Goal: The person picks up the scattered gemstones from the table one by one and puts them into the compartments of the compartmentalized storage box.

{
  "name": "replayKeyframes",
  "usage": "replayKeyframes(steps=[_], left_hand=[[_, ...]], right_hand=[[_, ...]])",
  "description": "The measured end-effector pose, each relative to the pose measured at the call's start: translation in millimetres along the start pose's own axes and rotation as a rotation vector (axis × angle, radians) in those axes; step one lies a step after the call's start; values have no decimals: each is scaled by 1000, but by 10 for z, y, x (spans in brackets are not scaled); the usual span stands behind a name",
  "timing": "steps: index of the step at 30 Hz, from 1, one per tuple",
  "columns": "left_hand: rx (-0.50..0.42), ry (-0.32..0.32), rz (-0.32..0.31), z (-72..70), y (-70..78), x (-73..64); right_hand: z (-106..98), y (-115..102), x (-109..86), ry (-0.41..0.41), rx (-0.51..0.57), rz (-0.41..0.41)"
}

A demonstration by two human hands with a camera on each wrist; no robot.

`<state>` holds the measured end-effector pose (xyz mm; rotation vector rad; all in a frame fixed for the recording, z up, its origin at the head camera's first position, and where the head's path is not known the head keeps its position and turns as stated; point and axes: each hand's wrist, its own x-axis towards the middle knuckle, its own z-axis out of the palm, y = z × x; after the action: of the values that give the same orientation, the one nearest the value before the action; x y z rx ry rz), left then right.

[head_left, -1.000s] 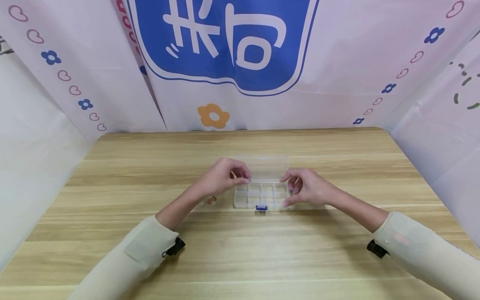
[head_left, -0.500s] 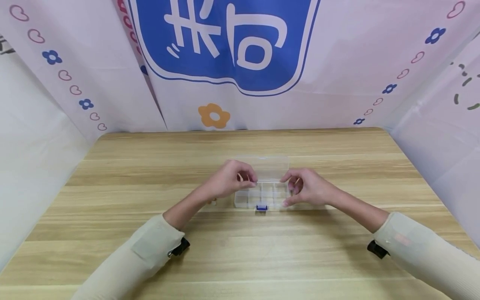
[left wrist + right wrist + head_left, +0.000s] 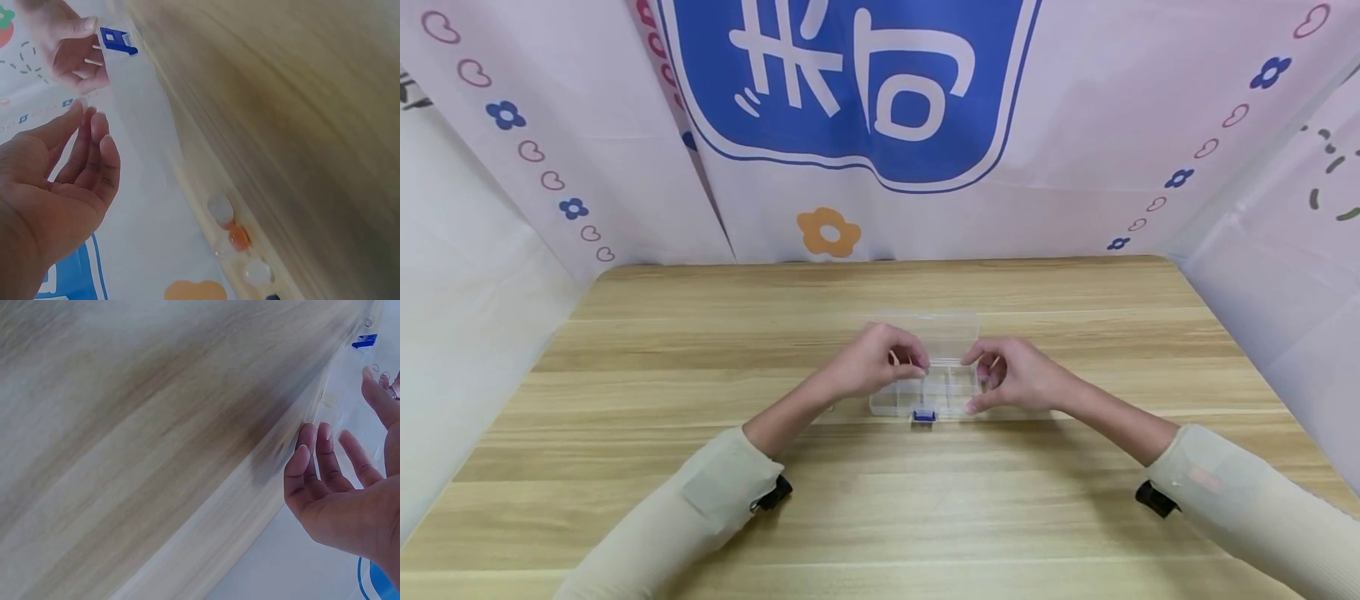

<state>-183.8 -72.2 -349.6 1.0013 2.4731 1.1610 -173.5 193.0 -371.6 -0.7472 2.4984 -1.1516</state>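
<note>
A clear plastic compartment box [image 3: 936,402] stands on the table with its lid [image 3: 953,335] tipped back and a blue latch [image 3: 923,416] at the front. My right hand [image 3: 1018,375] grips the box's right end, thumb at the front corner and index finger at the back. Over the back row of compartments is my left hand [image 3: 883,362]. Its thumb and index fingertips pinch a small clear piece [image 3: 84,102], mostly hidden by the fingers. Beside the box on the left lie round clear pieces [image 3: 257,272] and an orange one [image 3: 239,237], shown by the left wrist view.
The wooden table [image 3: 880,517] reaches back to a white printed cloth [image 3: 1075,167] that hangs behind it and at both sides. Dark wrist mounts [image 3: 1156,498] stick out from both sleeves, low over the tabletop.
My left hand has moved right along the back row of the box, still pinching, and its wrist now covers the loose pieces in the head view. The right hand and box have stayed put.
</note>
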Motion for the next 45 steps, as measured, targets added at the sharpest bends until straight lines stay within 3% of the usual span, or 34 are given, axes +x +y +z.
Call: replayKeyframes(steps=[13, 33, 45], left_hand=[[8, -19, 37, 124, 46, 104], [8, -41, 32, 235, 76, 191], [3, -92, 53, 290, 111, 245]], right_hand=[[-2, -2, -11, 2, 14, -4], [1, 3, -4, 5, 10, -6], [-4, 10, -6, 2, 8, -14]])
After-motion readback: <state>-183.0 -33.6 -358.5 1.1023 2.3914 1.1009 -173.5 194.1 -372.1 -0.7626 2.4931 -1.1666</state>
